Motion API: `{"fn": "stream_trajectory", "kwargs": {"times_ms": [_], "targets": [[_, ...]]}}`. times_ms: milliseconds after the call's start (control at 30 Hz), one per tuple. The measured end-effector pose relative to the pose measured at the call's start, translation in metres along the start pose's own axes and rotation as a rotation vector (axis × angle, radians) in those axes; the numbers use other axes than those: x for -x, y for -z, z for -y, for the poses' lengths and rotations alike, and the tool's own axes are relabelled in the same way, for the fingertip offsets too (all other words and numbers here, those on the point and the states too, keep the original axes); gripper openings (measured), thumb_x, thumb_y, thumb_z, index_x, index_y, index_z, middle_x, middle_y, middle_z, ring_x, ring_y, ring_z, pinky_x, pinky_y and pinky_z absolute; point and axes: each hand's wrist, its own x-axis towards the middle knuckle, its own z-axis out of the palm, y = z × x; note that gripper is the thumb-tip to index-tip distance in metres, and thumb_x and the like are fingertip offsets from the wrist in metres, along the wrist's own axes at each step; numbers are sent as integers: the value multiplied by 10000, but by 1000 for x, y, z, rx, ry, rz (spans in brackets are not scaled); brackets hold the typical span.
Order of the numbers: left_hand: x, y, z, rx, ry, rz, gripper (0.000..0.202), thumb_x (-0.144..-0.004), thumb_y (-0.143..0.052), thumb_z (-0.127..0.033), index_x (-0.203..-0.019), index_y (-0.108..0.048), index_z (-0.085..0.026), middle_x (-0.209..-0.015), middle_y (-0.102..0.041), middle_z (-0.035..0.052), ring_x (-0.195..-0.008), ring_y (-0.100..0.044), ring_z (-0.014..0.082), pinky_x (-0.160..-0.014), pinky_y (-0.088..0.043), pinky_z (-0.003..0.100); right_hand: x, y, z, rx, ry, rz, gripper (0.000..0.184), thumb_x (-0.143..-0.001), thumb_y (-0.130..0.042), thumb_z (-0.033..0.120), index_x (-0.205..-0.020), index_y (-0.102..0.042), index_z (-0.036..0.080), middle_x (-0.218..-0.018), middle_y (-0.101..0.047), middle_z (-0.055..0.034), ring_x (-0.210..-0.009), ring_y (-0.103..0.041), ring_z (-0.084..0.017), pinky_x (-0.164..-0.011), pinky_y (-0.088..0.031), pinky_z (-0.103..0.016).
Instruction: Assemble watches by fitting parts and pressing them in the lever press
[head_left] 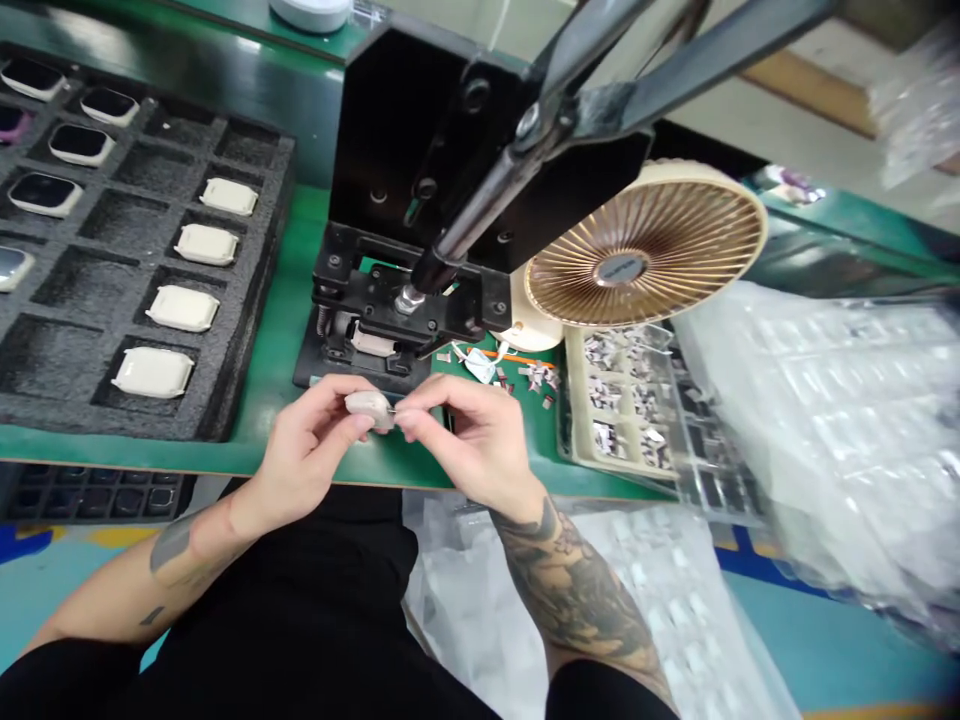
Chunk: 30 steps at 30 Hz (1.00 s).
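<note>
Between the thumb and fingers of my left hand [315,435] is a pale watch case [369,405], held above the bench's front edge. My right hand [472,430] pinches a small thin part [393,410] against the right side of that case; its kind is too small to make out. Just beyond both hands stands a black lever press [420,300], with another pale case [373,343] sitting in its fixture. To the left, a dark foam tray [259,250] holds several cream watch cases [154,372] and several with dark screens [45,193].
A cream fan [645,245] stands right of the press. Small loose parts [536,375] lie on the green bench [281,300] beside a compartment box [619,400]. Plastic-wrapped trays [840,400] are stacked at the right. The press's metal lever [487,200] reaches overhead.
</note>
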Motion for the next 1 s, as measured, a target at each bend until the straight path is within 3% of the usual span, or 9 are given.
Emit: {"fn": "stream_trajectory", "kwargs": {"times_ms": [233,400,533,667,733,800,900,1000], "targets": [[0,1,3,60,50,98,300,-1096,-759,-360,-1356,-803,-217,-1164,-832,90,-891,-776,188,-798,-646,281,-13,7,-12,-188,-215,198,399,-772,-1070,475,-903,-804,209,-787,-760,3,-699,-675,-129,-687,-578,-259],[-2,3,2,65,4,193,350,-1095,-706,-287,-1430,-792,-232,-1230,-824,91,-885,-742,185,-848,-634,293,-15,12,-19,-273,-344,359,428,-818,-1040,488,-950,-746,207,-853,-774,-10,-772,-762,-166,-743,-628,-285],[-3,5,1,47,3,260,362,-1096,-693,-293,-1436,-799,-228,-1210,-805,102,-854,-708,181,-827,-605,299,-10,6,-12,-204,-364,354,482,-798,-1040,549,-925,-718,213,-840,-774,-18,-778,-789,-204,-745,-641,-316],[-1,2,-4,305,157,137,471,-1048,-805,-472,-1442,-757,-218,-996,-691,47,-724,-564,129,-642,-488,249,-1,-2,-2,52,-138,96,353,-894,-967,508,-871,-743,236,-796,-745,-19,-711,-695,-179,-678,-591,-317],[5,1,-8,360,259,90,540,-991,-885,-477,-1441,-731,-222,-914,-602,1,-683,-472,107,-579,-399,228,2,-3,2,129,65,-75,209,-996,-865,400,-893,-753,256,-796,-728,-23,-736,-687,-192,-691,-579,-345],[14,3,-9,318,298,112,557,-995,-890,-440,-1474,-708,-223,-929,-600,2,-715,-471,111,-601,-400,228,2,-2,3,194,237,-179,99,-1045,-781,294,-951,-757,276,-818,-732,-27,-767,-701,-207,-728,-581,-382],[31,10,-7,198,220,212,514,-1103,-750,-414,-1573,-647,-235,-1004,-659,41,-814,-554,144,-725,-501,265,2,-4,1,396,350,-134,76,-1042,-744,227,-1022,-770,295,-893,-782,-40,-806,-743,-227,-767,-624,-427],[47,19,-13,55,59,220,505,-1159,-643,-340,-1653,-560,-275,-1086,-679,63,-876,-611,161,-798,-559,290,0,-3,2,564,479,-108,208,-1012,-746,189,-1162,-793,326,-1025,-833,-58,-910,-805,-268,-815,-690,-476]]}}
